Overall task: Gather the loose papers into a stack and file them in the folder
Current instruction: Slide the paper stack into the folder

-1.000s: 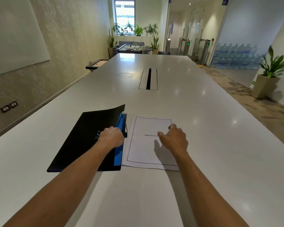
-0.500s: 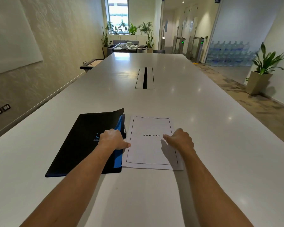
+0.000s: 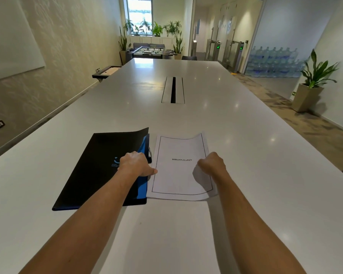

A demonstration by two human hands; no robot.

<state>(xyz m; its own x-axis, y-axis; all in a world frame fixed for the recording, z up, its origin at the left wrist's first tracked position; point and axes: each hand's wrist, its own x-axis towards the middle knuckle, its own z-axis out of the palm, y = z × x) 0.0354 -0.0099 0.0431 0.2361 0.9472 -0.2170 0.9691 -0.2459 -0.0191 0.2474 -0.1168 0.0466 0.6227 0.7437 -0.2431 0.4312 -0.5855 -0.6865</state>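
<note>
**Currently: Both Hands at the Paper Stack, Folder Alongside**

Leftmost on the white bench (image 3: 246, 147) lies the folder (image 3: 99, 165). It is black outside with a blue inner layer showing along its right edge and near edge. Its cover is nearly flat, with the far right corner curled upward. A small light-blue logo is printed on the cover, partly hidden by the left wrist.

The left hand (image 3: 136, 164) rests over the right edge of the folder. Its fingers are curled under, and the thumb extends rightward to the left edge of the papers. Whether this grip pinches the sheets or only touches them cannot be told.

The papers (image 3: 178, 175) lie just right of the folder, touching or slightly overlapping its blue edge. The top sheet carries a thin black border and the word BIBLIOGRAPHY near its middle. The stack is bowed: the far right corner and the near right edge are lifted off the bench.

The right hand (image 3: 213, 164) is at the right edge of the stack, fingers curled inward in a closed grip. The fingertips are hidden beneath the hand, so a hold on the lifted edge appears likely but cannot be confirmed.
</note>
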